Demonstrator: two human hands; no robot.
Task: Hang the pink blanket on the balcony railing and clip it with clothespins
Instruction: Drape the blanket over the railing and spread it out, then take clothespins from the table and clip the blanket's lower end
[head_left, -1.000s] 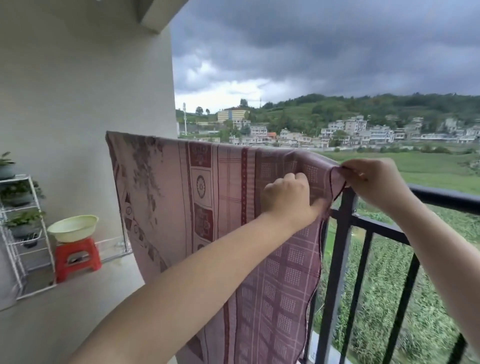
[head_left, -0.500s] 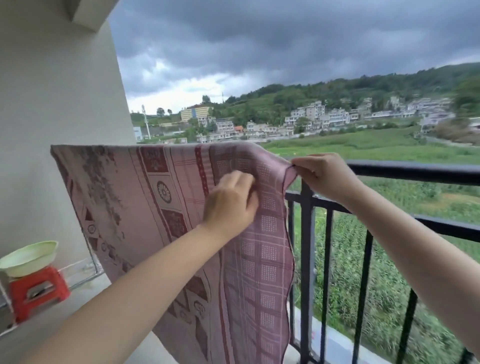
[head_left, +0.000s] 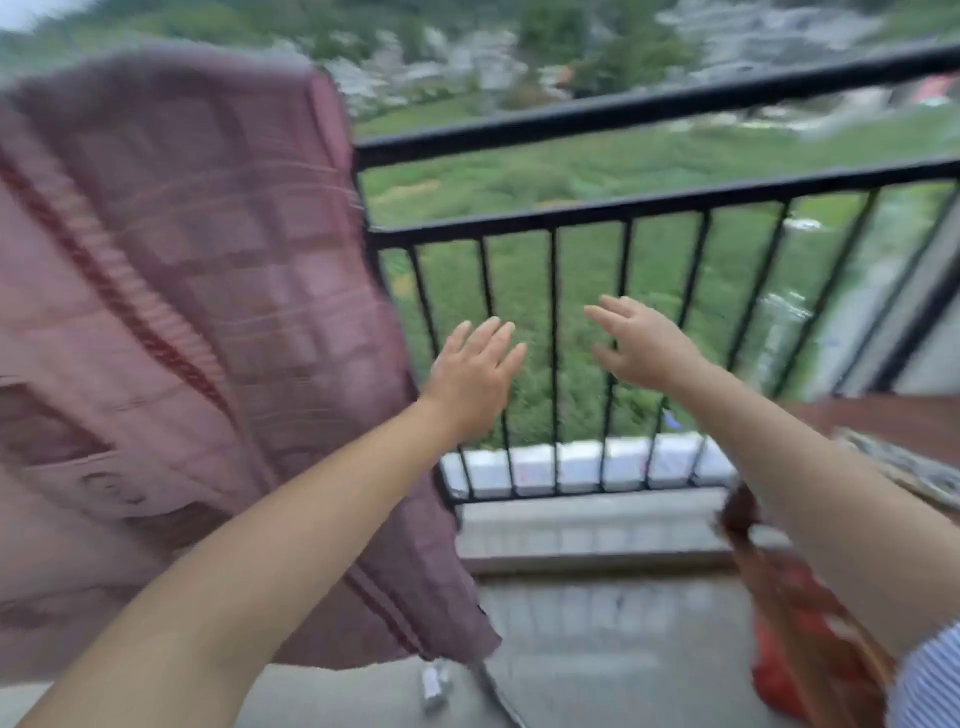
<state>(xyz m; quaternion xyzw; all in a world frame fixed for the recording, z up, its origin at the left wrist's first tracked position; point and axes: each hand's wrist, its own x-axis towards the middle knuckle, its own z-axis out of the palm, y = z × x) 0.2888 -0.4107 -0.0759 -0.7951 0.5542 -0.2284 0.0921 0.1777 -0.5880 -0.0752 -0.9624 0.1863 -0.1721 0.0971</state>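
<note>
The pink patterned blanket (head_left: 197, 312) hangs over the black balcony railing (head_left: 649, 106) on the left and drapes down almost to the floor. My left hand (head_left: 475, 376) is open with fingers spread, just right of the blanket's edge and off the cloth. My right hand (head_left: 641, 345) is also open, in front of the railing bars, holding nothing. No clothespin is visible in either hand. The frame is blurred by motion.
A red bag or cloth (head_left: 800, 634) hangs below my right forearm at the lower right. A brown surface with a patterned item (head_left: 893, 441) lies at the right edge. A small pale object (head_left: 434, 683) sits on the floor under the blanket. Fields lie beyond the bars.
Both hands have let go of the blanket's top corner and dropped lower with fingers spread. The view has swung down and to the right.
</note>
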